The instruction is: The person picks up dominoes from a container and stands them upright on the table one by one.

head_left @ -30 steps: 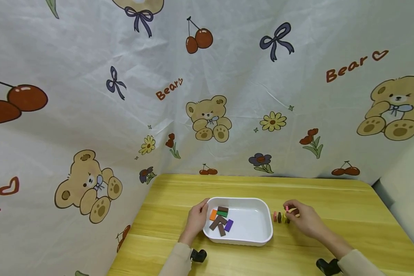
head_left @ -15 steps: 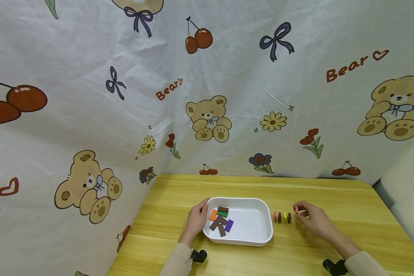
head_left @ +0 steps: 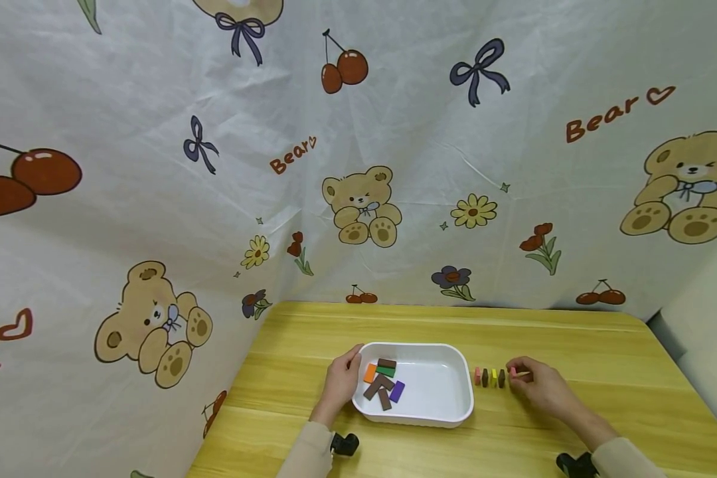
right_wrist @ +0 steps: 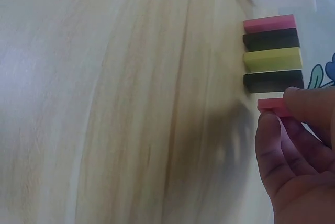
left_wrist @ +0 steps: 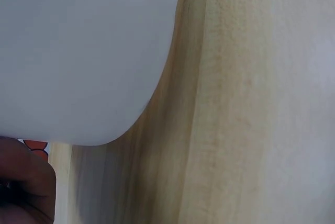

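Note:
My right hand (head_left: 544, 387) pinches a pink domino (right_wrist: 273, 107) between thumb and fingers at the right end of a short row. Standing on edge in that row are a pink domino (right_wrist: 269, 23), a dark domino (right_wrist: 271, 40), a yellow domino (right_wrist: 272, 60) and another dark domino (right_wrist: 273, 81), with small gaps between them. My left hand (head_left: 342, 378) grips the left side of a white tray (head_left: 439, 419). In the left wrist view only part of that hand shows, beside the tray's rounded corner.
Inside the tray's left part lie several brown dominoes (head_left: 384, 399), an orange domino (head_left: 370, 373), a green domino (head_left: 386, 371) and a purple domino (head_left: 397, 392). The wooden table (head_left: 406, 458) meets a patterned cloth (head_left: 418, 146) at its back edge.
My right hand has moved right past the row and then slightly lower, bringing the pink domino down beside the last dark one. The left hand and tray have stayed put.

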Demonstrator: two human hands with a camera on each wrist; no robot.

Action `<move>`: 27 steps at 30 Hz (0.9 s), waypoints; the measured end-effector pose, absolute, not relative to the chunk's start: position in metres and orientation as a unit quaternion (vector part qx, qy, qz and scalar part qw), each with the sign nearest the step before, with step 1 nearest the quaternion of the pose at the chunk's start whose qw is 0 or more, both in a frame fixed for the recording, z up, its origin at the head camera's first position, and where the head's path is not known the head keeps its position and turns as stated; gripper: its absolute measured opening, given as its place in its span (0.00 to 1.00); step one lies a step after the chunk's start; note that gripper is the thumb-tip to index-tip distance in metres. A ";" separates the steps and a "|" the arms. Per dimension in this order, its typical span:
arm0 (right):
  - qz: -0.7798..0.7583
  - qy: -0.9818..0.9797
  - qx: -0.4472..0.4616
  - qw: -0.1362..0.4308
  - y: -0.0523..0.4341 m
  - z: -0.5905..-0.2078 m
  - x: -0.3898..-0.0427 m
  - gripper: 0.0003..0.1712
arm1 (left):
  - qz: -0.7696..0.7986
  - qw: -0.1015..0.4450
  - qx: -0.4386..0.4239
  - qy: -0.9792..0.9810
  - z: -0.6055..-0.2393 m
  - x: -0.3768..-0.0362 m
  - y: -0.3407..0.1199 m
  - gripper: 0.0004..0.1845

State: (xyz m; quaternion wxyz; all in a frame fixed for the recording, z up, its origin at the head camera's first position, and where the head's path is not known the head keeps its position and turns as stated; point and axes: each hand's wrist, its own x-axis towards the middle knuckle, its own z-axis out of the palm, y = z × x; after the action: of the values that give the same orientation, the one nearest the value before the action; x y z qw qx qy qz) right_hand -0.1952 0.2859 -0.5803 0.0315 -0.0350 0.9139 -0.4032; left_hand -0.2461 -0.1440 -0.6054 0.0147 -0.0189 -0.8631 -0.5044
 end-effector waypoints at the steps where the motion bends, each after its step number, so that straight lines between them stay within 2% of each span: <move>1: -0.402 0.914 -0.037 0.031 0.286 -0.581 -0.196 0.15 | -0.503 0.016 -0.019 -0.864 -0.605 -0.246 -0.144 0.20; 21: -0.391 0.919 -0.022 0.043 0.282 -0.592 -0.199 0.16 | -0.504 0.023 -0.025 -0.863 -0.599 -0.242 -0.143 0.20; 27: -0.394 0.918 -0.018 0.047 0.284 -0.589 -0.200 0.20 | -0.505 0.018 -0.020 -0.863 -0.602 -0.245 -0.144 0.20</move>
State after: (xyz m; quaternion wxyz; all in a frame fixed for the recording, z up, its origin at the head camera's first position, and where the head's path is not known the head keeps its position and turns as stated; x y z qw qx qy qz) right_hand -0.1996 0.2841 -0.5893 0.0468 -0.0184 0.9176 -0.3944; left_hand -0.2446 -0.1436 -0.6020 0.0184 -0.0204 -0.8629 -0.5046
